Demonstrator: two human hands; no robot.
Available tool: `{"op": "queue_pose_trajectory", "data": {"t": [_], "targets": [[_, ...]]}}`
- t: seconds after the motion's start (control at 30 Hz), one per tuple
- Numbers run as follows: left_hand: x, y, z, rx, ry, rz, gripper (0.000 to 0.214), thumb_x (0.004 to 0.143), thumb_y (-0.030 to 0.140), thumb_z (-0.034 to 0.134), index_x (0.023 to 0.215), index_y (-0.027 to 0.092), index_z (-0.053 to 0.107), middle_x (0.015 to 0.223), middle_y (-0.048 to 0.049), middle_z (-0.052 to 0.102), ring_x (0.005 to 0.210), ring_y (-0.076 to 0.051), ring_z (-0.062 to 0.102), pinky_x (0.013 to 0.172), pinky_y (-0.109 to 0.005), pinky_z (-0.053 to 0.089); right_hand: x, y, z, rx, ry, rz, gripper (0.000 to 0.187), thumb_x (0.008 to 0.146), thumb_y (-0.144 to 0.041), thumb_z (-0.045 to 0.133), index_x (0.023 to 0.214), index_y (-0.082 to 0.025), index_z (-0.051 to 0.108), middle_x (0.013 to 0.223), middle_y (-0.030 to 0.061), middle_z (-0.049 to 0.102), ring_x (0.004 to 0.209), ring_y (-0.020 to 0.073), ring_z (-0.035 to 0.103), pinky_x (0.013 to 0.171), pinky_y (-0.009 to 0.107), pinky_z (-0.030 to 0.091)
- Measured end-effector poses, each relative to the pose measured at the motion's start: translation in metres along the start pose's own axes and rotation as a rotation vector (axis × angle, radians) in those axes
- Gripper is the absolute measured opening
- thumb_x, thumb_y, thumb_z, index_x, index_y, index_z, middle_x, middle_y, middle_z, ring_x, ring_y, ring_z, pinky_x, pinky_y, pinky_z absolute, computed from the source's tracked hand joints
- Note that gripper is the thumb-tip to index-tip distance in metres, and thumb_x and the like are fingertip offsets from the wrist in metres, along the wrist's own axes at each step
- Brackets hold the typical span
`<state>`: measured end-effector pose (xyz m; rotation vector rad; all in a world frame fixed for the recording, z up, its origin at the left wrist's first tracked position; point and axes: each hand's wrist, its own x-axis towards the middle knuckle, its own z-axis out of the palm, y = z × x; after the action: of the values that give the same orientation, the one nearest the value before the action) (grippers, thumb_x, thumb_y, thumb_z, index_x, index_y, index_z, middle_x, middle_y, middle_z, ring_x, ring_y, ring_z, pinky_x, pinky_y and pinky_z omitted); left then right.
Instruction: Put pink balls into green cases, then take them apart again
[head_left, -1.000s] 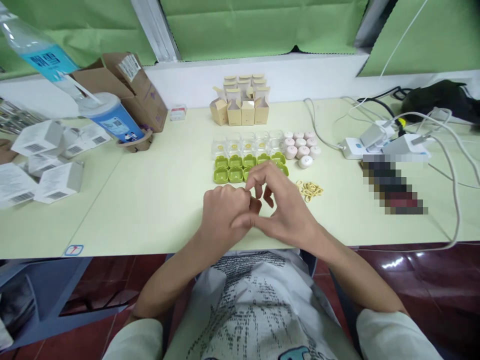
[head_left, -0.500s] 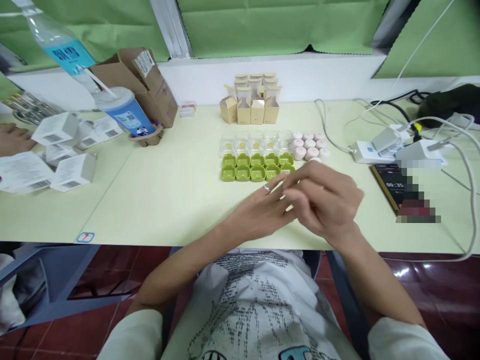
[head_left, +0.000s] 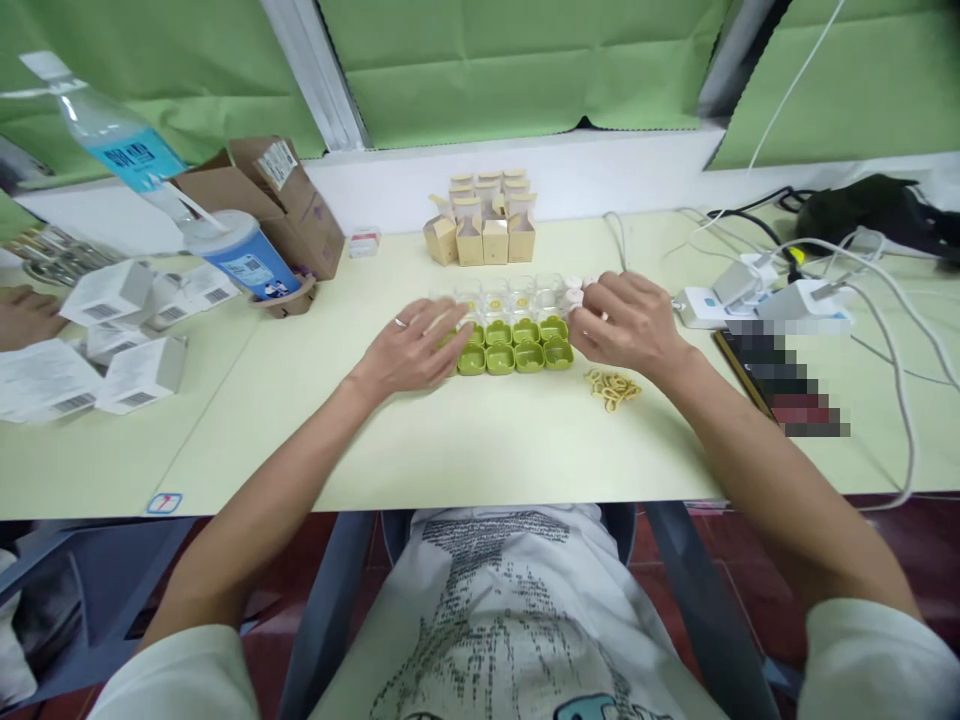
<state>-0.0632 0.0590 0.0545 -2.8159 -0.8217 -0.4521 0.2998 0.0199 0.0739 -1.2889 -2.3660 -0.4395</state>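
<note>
My left hand (head_left: 416,345), with a ring on one finger, lies with fingers stretched over the left end of two rows of small green cases (head_left: 517,345). Behind them stands a row of clear cases (head_left: 517,295). My right hand (head_left: 626,322) reaches over the pale pink round pieces (head_left: 574,290) at the right end of the rows, its fingers curled down on them; what they grip is hidden. A little heap of yellow rubber bands (head_left: 613,387) lies just in front of my right wrist.
Small tan cartons (head_left: 484,215) stand at the back. A brown box (head_left: 266,195), a blue cup (head_left: 244,255) and a water bottle (head_left: 112,145) are at the left with white boxes (head_left: 112,330); another person's hand (head_left: 22,315) shows there. Power strip, cables (head_left: 757,285) and a phone are at the right.
My hands were together near the table's front edge. They have parted and moved forward: the left onto the green cases, the right onto the pink round pieces.
</note>
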Motion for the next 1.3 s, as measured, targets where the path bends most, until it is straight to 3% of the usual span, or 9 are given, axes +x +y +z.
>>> {"op": "queue_pose_trajectory", "data": {"t": [0.03,0.1,0.23,0.37,0.53,0.67,0.87,1.1,1.3], "targets": [[0.0,-0.002,-0.001,0.016,0.031,-0.065,0.044,0.107,0.047,0.062,0.146,0.029,0.07,0.174,-0.0125,0.057,0.168,-0.041,0.045,0.135,-0.073,0.033,0.0,0.001,0.0,-0.021,0.015,0.051,0.022,0.104,-0.041,0.06,0.108,-0.031,0.079,0.11,0.0118,0.079,0.11,0.0358,0.068,0.096,0.061,0.053],[0.001,-0.005,-0.002,0.038,0.11,-0.19,0.064,0.102,0.061,0.068,0.16,0.033,0.06,0.186,-0.0103,0.038,0.178,-0.047,0.016,0.138,-0.081,0.012,-0.004,-0.003,0.0,-0.03,0.026,0.116,0.047,0.102,-0.046,0.063,0.147,-0.035,0.071,0.155,0.0148,0.067,0.151,0.0492,0.051,0.117,0.078,0.038],[-0.005,-0.023,0.002,0.005,0.283,-0.424,0.084,0.1,0.066,0.07,0.172,0.031,0.044,0.189,-0.0147,0.027,0.18,-0.049,-0.007,0.138,-0.083,0.004,-0.014,-0.011,0.007,0.01,0.007,0.146,0.078,0.099,-0.047,0.07,0.173,-0.041,0.046,0.186,0.0088,0.036,0.172,0.0581,0.013,0.123,0.094,0.014],[-0.017,-0.046,0.014,-0.018,0.332,-0.582,0.07,0.106,0.045,0.06,0.171,0.025,0.043,0.184,-0.0196,0.036,0.176,-0.045,0.022,0.139,-0.071,0.024,-0.015,-0.007,0.018,0.077,0.041,0.083,0.08,0.1,-0.042,0.073,0.174,-0.045,0.044,0.186,0.0039,0.039,0.174,0.053,0.01,0.124,0.096,0.005],[-0.023,-0.059,0.038,-0.078,0.292,-0.702,0.049,0.101,0.025,0.054,0.148,0.019,0.063,0.154,-0.0206,0.061,0.14,-0.036,0.064,0.114,-0.05,0.056,-0.013,-0.003,0.014,-0.022,-0.046,0.109,0.075,0.106,-0.035,0.057,0.178,-0.04,0.039,0.188,0.0042,0.034,0.178,0.0475,0.009,0.13,0.093,0.002],[-0.02,-0.068,0.05,-0.226,0.333,-0.824,0.04,0.096,0.017,0.053,0.132,0.019,0.067,0.139,-0.0147,0.064,0.108,-0.021,0.072,0.095,-0.034,0.061,-0.014,0.0,0.018,0.007,-0.061,0.111,0.068,0.108,-0.036,0.056,0.175,-0.039,0.045,0.187,0.0049,0.036,0.177,0.0448,0.014,0.132,0.088,0.013],[-0.022,-0.076,0.054,-0.251,0.333,-0.804,0.031,0.09,0.011,0.054,0.117,0.017,0.069,0.122,-0.0111,0.071,0.098,-0.019,0.068,0.098,-0.033,0.058,-0.018,0.009,0.026,0.086,-0.014,0.122,0.043,0.115,-0.04,0.044,0.148,-0.027,0.068,0.163,0.0164,0.063,0.151,0.0372,0.056,0.121,0.065,0.045],[-0.019,-0.066,0.049,-0.251,0.259,-0.778,0.029,0.094,0.016,0.05,0.115,0.018,0.069,0.114,-0.0089,0.076,0.093,-0.019,0.067,0.096,-0.032,0.055,-0.019,0.016,0.024,0.029,-0.038,0.005,0.029,0.109,-0.03,0.046,0.112,-0.027,0.075,0.124,0.0163,0.076,0.113,0.0344,0.066,0.095,0.057,0.048],[-0.02,-0.066,0.051,-0.251,0.241,-0.785,0.027,0.094,0.022,0.052,0.112,0.019,0.071,0.103,-0.0064,0.076,0.088,-0.019,0.066,0.096,-0.034,0.054,-0.023,0.017,0.025,-0.138,-0.094,0.044,0.027,0.107,-0.031,0.047,0.089,-0.026,0.067,0.088,0.0106,0.072,0.087,0.0269,0.06,0.071,0.04,0.036]]}}
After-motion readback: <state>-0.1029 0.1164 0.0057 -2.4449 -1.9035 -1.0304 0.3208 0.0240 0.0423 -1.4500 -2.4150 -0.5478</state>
